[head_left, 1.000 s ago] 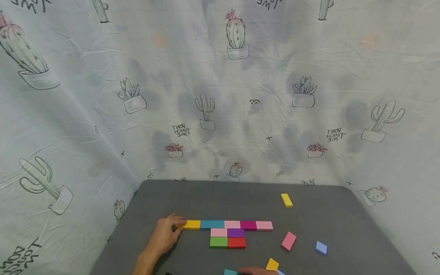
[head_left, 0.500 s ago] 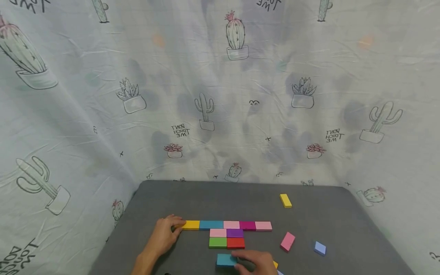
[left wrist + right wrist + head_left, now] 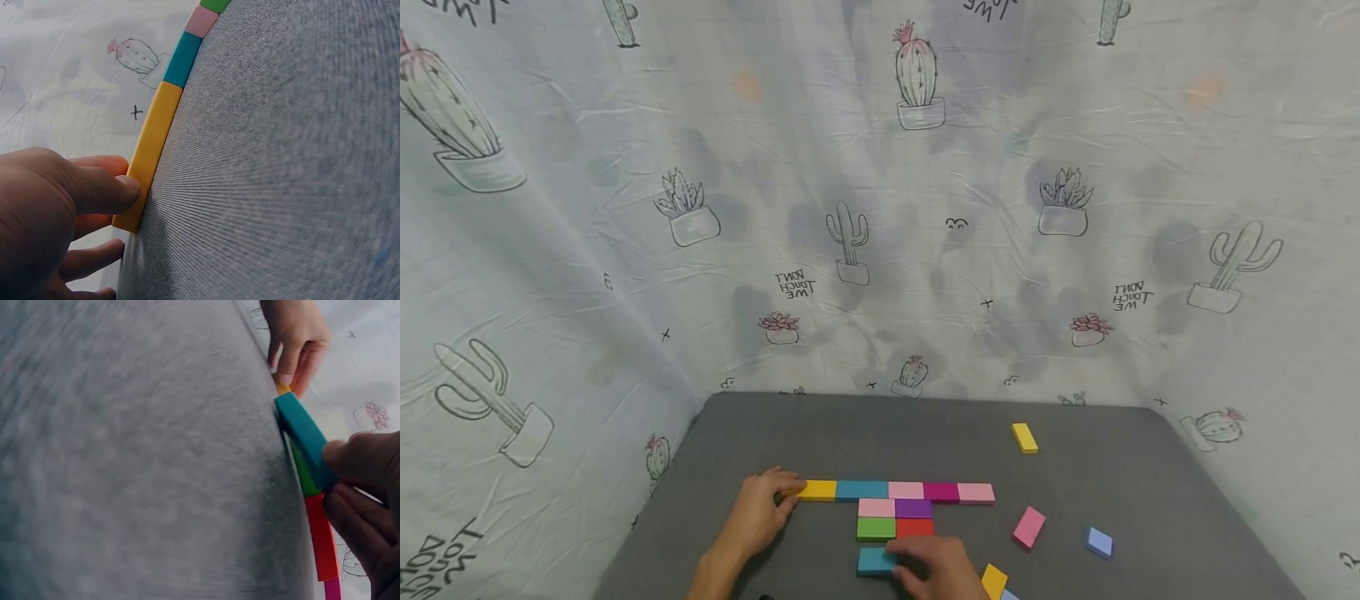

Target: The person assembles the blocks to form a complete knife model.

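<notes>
In the head view my left hand (image 3: 760, 510) pinches the yellow block (image 3: 818, 491) at the left end of a row; the left wrist view shows the thumb on its side. A blue-teal block (image 3: 862, 490), a pink one (image 3: 906, 491), a magenta one (image 3: 942, 493) and another pink one (image 3: 976, 494) continue the row. Below it sit a pink block (image 3: 876, 508) and a purple block (image 3: 913, 508), then a green block (image 3: 876, 529) and a red block (image 3: 914, 527). My right hand (image 3: 938, 568) holds a teal block (image 3: 303, 434) by its right end, tilted close to the green one.
To the right on the dark grey table (image 3: 850, 437) lie a yellow block (image 3: 1024, 437), a pink block (image 3: 1029, 528) and a light blue block (image 3: 1100, 542). An orange-yellow block (image 3: 994, 580) overlaps another blue one near the front. Cactus-print cloth (image 3: 1000, 150) stands behind the table.
My right hand has come in from the bottom edge with the teal block, moving left and away toward the green and red blocks. The left hand stays on the yellow block.
</notes>
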Action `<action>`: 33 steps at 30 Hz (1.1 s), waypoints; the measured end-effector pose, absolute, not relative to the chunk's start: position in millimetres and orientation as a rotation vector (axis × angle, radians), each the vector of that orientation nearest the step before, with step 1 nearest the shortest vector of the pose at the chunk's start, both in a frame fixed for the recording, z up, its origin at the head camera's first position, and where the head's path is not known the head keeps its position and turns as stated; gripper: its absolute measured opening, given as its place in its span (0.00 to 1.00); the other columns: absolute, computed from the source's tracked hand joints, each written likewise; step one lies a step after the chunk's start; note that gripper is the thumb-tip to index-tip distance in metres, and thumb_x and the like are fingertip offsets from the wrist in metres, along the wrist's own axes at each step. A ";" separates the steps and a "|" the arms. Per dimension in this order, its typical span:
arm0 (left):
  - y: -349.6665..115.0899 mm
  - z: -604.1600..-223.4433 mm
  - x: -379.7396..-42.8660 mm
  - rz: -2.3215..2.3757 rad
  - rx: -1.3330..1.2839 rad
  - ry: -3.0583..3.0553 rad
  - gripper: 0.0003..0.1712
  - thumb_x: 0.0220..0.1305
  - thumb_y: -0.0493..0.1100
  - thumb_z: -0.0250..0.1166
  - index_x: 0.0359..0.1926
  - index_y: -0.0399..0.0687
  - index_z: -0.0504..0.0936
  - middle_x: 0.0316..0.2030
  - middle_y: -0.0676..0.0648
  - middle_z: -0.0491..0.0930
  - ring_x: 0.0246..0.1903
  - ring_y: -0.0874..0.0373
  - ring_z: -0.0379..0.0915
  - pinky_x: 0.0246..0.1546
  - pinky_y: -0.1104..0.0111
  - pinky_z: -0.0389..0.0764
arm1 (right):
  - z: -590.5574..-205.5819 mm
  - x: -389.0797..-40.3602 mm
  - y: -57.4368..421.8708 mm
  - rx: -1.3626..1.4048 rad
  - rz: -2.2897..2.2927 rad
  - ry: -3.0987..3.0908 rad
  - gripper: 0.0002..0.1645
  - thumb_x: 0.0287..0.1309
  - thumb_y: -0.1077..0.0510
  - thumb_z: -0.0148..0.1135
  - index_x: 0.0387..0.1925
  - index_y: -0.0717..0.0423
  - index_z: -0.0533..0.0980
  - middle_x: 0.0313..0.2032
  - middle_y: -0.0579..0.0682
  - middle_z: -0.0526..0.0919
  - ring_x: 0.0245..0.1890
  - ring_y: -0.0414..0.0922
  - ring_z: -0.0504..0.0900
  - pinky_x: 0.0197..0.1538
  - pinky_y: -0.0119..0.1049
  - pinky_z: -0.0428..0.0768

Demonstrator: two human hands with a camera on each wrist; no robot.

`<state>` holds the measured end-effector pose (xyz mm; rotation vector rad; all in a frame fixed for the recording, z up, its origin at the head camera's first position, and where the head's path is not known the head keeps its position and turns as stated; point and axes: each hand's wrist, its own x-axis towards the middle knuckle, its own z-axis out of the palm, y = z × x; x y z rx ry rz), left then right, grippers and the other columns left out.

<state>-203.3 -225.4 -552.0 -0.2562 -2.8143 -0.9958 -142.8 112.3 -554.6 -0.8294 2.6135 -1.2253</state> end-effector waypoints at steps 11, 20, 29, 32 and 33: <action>-226.2 -551.3 -203.0 -0.991 -0.245 -2.815 0.14 0.62 0.30 0.79 0.46 0.48 0.96 0.53 0.43 0.93 0.67 0.30 0.80 0.69 0.24 0.72 | -550.4 -144.1 106.6 -0.859 -1.132 2.623 0.19 0.68 0.57 0.76 0.59 0.48 0.88 0.52 0.40 0.93 0.49 0.34 0.88 0.59 0.37 0.92; -226.3 -551.3 -202.6 -0.990 -0.242 -2.823 0.13 0.63 0.31 0.78 0.47 0.49 0.96 0.53 0.43 0.92 0.67 0.29 0.80 0.70 0.24 0.72 | -552.0 -148.7 95.1 -0.897 -0.986 2.652 0.18 0.67 0.59 0.77 0.57 0.44 0.89 0.50 0.35 0.92 0.49 0.32 0.87 0.59 0.34 0.91; -223.9 -550.5 -201.6 -0.982 -0.245 -2.813 0.14 0.62 0.30 0.78 0.47 0.47 0.96 0.52 0.42 0.92 0.67 0.29 0.80 0.69 0.25 0.73 | -548.8 -153.7 88.3 -0.877 -0.939 2.704 0.17 0.66 0.61 0.79 0.53 0.42 0.90 0.46 0.32 0.91 0.44 0.29 0.84 0.56 0.33 0.91; -224.0 -550.1 -201.5 -0.992 -0.250 -2.811 0.14 0.62 0.30 0.78 0.47 0.47 0.96 0.52 0.42 0.92 0.67 0.29 0.80 0.69 0.26 0.73 | -546.5 -153.2 86.7 -0.913 -0.929 2.729 0.17 0.65 0.62 0.79 0.52 0.42 0.91 0.46 0.32 0.91 0.44 0.29 0.85 0.55 0.32 0.92; -224.1 -549.9 -201.4 -0.995 -0.251 -2.813 0.14 0.62 0.30 0.78 0.47 0.47 0.96 0.52 0.42 0.92 0.67 0.29 0.80 0.69 0.26 0.73 | -545.9 -153.2 86.4 -0.919 -0.930 2.733 0.17 0.64 0.62 0.79 0.52 0.43 0.91 0.45 0.33 0.91 0.43 0.29 0.85 0.54 0.32 0.92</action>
